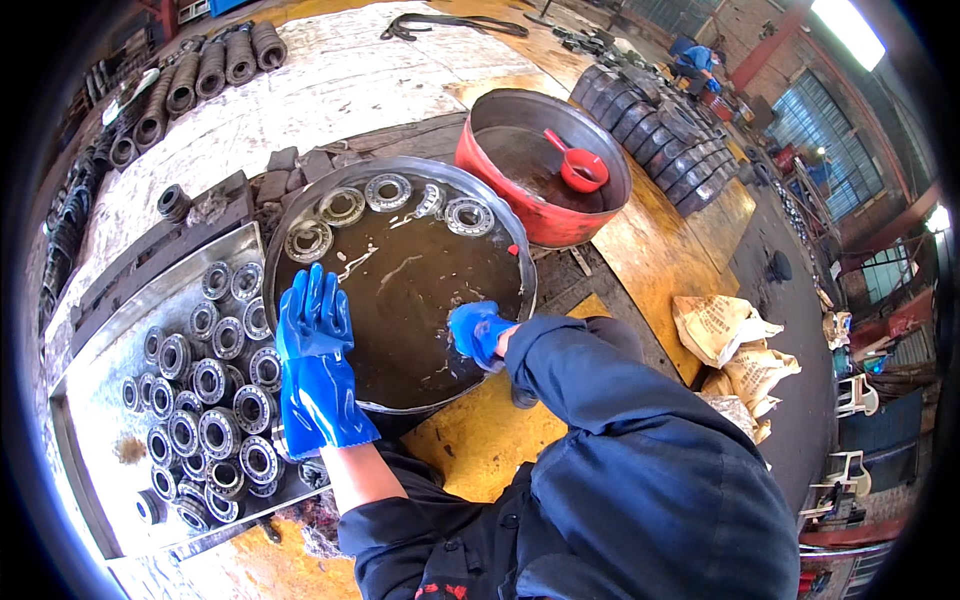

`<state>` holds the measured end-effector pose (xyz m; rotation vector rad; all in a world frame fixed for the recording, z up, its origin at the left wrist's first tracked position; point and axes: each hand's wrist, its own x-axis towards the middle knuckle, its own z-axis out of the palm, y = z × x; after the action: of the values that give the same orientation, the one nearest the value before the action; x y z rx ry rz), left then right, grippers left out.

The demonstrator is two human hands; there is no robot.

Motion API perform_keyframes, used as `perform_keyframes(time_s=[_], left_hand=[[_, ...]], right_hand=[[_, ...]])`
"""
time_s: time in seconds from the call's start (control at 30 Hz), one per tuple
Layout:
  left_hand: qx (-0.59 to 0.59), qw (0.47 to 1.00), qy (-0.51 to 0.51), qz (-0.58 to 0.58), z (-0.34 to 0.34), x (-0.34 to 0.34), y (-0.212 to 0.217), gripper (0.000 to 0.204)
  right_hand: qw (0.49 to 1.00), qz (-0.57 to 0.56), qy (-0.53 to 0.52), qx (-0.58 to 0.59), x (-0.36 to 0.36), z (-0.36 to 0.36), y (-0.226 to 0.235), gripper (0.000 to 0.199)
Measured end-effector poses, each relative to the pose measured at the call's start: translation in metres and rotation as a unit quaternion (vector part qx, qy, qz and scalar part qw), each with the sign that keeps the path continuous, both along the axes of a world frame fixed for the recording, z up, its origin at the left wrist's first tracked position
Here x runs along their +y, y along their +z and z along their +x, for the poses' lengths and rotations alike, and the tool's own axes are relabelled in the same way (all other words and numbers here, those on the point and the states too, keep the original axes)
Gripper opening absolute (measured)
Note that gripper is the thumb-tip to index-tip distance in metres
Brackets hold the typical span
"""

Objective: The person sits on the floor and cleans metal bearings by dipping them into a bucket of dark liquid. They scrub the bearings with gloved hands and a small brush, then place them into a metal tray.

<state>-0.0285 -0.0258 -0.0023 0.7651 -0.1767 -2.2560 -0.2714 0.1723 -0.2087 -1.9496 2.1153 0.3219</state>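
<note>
the round metal wash pan (300, 215) sits right in front of me, full of dark brown oily liquid (410, 300). i think the pan is heavy and stiff, and its wet rim looks slippery, so i would grab it by the rim with both hands.

my left hand (313, 330), in a blue rubber glove, rests on the near left rim with its fingers spread flat and holding nothing. my right hand (478, 332), also in a blue glove, dips into the liquid with its fingers curled; i cannot tell if it holds something under there.

some ring bearings (388, 190) lie along the far rim of the pan. they look hard, heavy and greasy.

just beside the pan on the left, a flat steel tray (90, 400) holds many more bearings (215, 420). behind the pan stands a red tub (480, 160) with a red scoop (580, 165) in it. paper sacks (725, 335) lie off to the right.
</note>
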Motion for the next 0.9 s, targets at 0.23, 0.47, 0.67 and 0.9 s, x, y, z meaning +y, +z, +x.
perform_keyframes(time_s=[0.23, 0.47, 0.67, 0.9], left_hand=[[0.003, 1.000, -0.015, 0.019, -0.020, 0.009, -0.009, 0.041], [0.055, 0.996, -0.007, -0.067, -0.003, 0.009, -0.007, 0.046], [0.064, 0.992, 0.011, -0.106, -0.005, 0.020, -0.008, 0.042], [0.064, 0.995, 0.019, -0.075, 0.007, 0.026, 0.010, 0.040]], right_hand=[[0.995, 0.073, 0.021, 0.071, 0.008, -0.002, 0.021, 0.007], [0.994, -0.072, 0.018, 0.084, 0.001, 0.013, 0.048, 0.010], [0.970, 0.150, 0.132, 0.138, -0.016, 0.020, 0.072, 0.019], [0.990, 0.069, -0.111, -0.051, -0.003, 0.007, 0.083, 0.027]])
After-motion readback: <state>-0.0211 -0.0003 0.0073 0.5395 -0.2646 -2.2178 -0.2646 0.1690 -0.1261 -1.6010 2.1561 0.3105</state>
